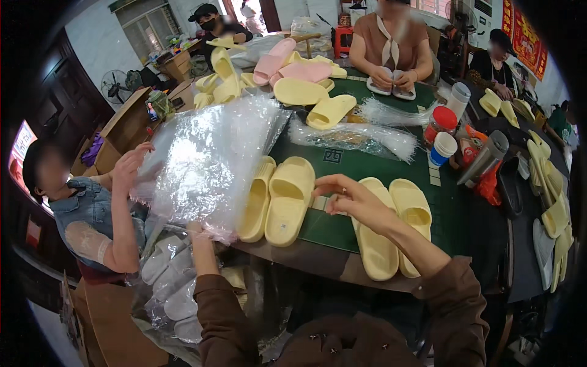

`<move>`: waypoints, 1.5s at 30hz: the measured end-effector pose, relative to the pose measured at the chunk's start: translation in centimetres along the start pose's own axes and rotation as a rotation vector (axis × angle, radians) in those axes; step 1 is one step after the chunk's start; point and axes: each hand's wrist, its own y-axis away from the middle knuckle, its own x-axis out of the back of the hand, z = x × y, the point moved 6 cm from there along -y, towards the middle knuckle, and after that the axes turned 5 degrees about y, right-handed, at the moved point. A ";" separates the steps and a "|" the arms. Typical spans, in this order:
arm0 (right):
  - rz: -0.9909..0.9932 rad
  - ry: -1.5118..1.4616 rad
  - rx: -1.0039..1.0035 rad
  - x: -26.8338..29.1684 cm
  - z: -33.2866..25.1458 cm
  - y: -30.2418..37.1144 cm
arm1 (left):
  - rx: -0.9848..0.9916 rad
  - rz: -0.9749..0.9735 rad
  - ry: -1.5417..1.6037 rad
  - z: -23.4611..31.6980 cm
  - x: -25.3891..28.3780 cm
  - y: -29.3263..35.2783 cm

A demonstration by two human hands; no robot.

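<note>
The left hand [197,235] reaches up at the near left edge of the desk [373,168], its grip closed on the lower edge of a stack of clear bags [208,156], which a neighbour's hand [131,165] also touches from the left. The right hand [351,199] hovers over a pair of yellow slippers [391,226] lying at the near edge, fingers curled and apart, clamped on nothing. A second pair [278,199] lies just to its left, half under the bags. By my reading, this is the bagging step: one bag is being drawn from the stack. The next move calls for peeling a single sheet free, opening its mouth, and gathering a pair together with the right hand.
</note>
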 end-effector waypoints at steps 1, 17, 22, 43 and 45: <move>0.022 -0.067 0.022 0.3 -0.5 1.3 | 0.004 -0.001 0.001 0.2 0.1 0.5; 0.653 -0.288 0.099 8.8 -2.2 24.1 | 0.889 -1.128 -0.477 -4.3 -18.1 2.6; 1.162 -0.205 0.239 14.8 -3.5 36.3 | 1.214 -1.015 -0.088 -6.5 -18.0 2.7; 1.654 1.268 -0.786 35.1 0.6 63.2 | -0.146 0.087 0.008 -2.5 -4.1 15.8; 1.672 1.289 -0.608 34.0 -0.3 63.7 | -0.150 -0.022 -0.101 -3.7 -9.7 19.2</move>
